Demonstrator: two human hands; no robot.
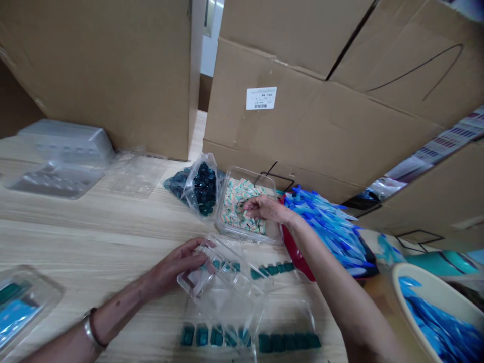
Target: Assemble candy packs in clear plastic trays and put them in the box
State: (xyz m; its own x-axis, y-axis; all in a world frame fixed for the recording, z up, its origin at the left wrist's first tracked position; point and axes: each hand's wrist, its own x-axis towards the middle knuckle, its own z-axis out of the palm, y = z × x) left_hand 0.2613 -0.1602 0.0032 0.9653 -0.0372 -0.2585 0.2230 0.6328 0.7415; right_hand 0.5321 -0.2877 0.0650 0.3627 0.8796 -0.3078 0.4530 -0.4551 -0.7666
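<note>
My left hand (189,259) grips the corner of a clear plastic tray (230,287), which is tilted above the table. Beneath and through it show rows of dark teal square pieces (289,343), some apparently in clear trays on the tabletop. My right hand (259,206) reaches into a clear plastic container (245,234) filled with small striped pastel pieces (236,199). Its fingers are curled together among the pieces; what lies between them is too small to make out. Left of that container sits an open plastic bag (204,189) of dark teal pieces.
Beside my right forearm is a red container (297,252) heaped with blue slender pieces (325,222). A cream bucket (401,282) of blue items stands at right. Stacked clear trays (68,143) lie at left, a filled tray (41,282) nearer. Cardboard boxes (302,116) wall the back.
</note>
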